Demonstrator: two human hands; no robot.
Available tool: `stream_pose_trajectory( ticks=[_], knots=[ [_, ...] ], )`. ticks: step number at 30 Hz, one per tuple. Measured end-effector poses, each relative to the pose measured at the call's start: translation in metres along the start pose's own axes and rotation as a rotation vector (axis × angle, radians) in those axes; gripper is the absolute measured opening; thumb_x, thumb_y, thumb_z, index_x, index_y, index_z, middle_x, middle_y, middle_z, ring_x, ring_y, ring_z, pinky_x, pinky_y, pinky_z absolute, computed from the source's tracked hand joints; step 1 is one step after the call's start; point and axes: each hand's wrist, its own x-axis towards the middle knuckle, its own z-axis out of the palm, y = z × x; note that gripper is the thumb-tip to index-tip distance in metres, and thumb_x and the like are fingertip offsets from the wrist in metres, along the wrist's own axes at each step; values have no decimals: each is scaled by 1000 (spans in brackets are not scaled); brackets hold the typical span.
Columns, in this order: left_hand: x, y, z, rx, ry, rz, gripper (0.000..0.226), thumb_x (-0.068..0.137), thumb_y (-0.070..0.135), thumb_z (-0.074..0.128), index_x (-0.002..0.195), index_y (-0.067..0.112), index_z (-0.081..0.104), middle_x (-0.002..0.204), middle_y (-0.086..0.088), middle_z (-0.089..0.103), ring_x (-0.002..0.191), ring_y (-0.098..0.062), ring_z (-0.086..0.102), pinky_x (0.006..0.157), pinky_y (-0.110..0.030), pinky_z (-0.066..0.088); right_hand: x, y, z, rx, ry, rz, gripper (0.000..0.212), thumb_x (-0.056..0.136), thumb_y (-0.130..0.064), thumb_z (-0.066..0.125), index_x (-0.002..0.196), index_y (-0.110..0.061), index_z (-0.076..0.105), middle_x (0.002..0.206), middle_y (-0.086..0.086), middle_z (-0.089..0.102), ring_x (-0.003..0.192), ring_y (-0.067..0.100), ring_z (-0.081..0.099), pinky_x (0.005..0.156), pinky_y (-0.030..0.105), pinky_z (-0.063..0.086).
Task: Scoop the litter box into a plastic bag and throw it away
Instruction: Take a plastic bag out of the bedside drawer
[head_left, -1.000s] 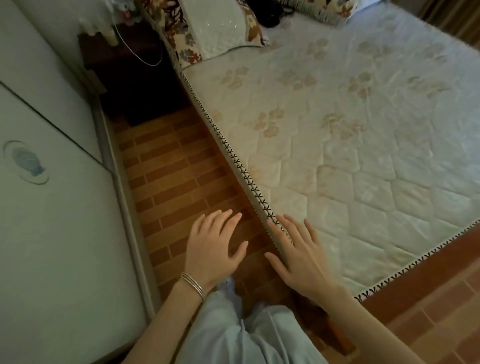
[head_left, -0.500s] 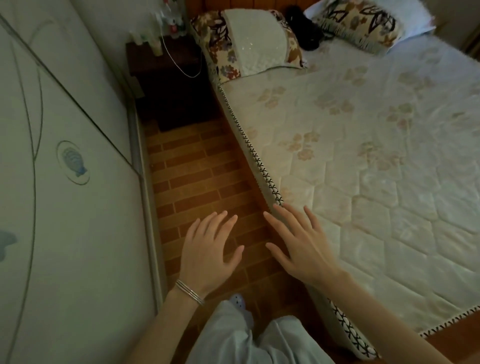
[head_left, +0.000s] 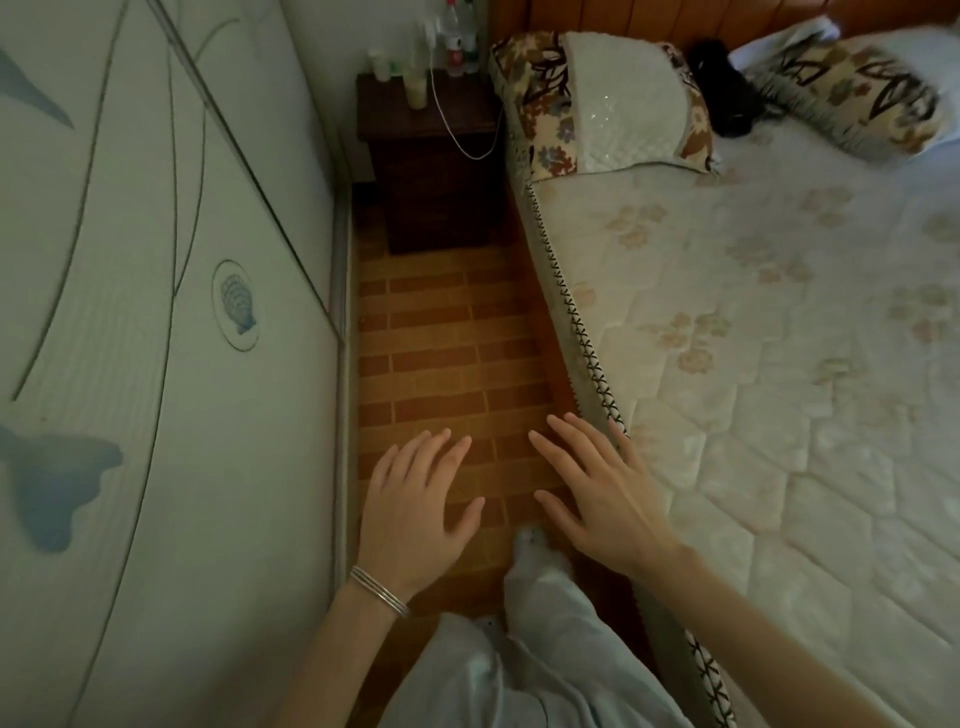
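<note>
- Now the view sits further along the narrow aisle of reddish brick-pattern floor (head_left: 441, 338) than a second ago. The dark wooden nightstand (head_left: 431, 156) and the floral quilted pillow (head_left: 597, 104) show whole in the upper middle of the frame.
- The left hand (head_left: 415, 514), thin silver bangles (head_left: 379, 597) at its wrist, hovers over the floor at lower centre, its fingers (head_left: 431, 452) straight, spread and holding nothing.
- The right hand (head_left: 602, 499), just beside it, is equally flat and empty. Its outer edge overlaps the stitched border of the white quilted mattress (head_left: 753, 364); whether it touches, I cannot tell.
- Both hands keep their earlier posture; only the person has advanced.
- The pale sliding wardrobe door (head_left: 156, 364) with blue shell motifs fills the left of the frame.
- The litter box and plastic bag are nowhere in view, so scooping probably has not begun and the person is likely walking to find them.
</note>
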Motion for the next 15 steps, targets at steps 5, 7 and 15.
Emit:
stream_pose_trajectory(
  ticks=[5, 7, 15],
  knots=[
    [42, -15, 7, 10, 3, -39, 59, 85, 57, 41, 135, 26, 44, 136, 0, 49, 127, -19, 42, 106, -40, 29, 53, 20, 0, -8, -4, -68, 55, 90, -51, 37, 139, -25, 38, 144, 2, 41, 136, 22, 33, 109, 53, 27],
    [66, -19, 9, 20, 7, -44, 60, 85, 57, 40, 135, 25, 45, 136, 0, 50, 127, -20, 43, 105, -41, 30, 77, 31, 0, -4, -6, -81, 55, 90, -50, 38, 139, -26, 37, 145, 1, 41, 137, 21, 32, 110, 52, 26],
    [186, -36, -3, 46, 45, -68, 59, 85, 56, 39, 134, 24, 46, 135, -1, 52, 126, -21, 45, 105, -43, 34, 189, 85, -12, 20, -18, -143, 54, 90, -50, 37, 139, -27, 36, 143, 1, 43, 134, 22, 36, 107, 53, 31]
  ],
)
